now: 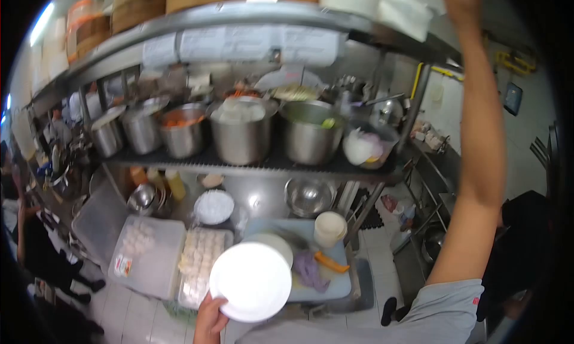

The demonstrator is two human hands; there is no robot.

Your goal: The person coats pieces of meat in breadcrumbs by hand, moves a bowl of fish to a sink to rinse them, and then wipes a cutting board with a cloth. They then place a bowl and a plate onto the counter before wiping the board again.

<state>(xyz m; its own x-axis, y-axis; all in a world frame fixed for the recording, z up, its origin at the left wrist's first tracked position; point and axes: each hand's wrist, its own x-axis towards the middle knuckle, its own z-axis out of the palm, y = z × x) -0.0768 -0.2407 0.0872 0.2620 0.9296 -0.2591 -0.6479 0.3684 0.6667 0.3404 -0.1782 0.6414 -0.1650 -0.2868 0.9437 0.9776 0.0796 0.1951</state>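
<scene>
My left hand (212,313) is closed on the lower left rim of a round white plate (251,281), held above the front edge of the counter. Raised high at the top right is my right hand (463,6), blurred, beside a white plastic bag (406,9) on the top shelf; its fingers cannot be made out. Behind the plate lies a pale blue cutting board (335,281) with a purple cloth-like item (309,271), an orange strip (332,262) and a white tub (329,228).
Metal pots (242,131) of food line the middle shelf (269,167). Left of the plate are a tray of pale pieces (203,254) and a lidded plastic box (146,254). A metal bowl (310,195) sits behind the board. People in dark clothes stand at both sides.
</scene>
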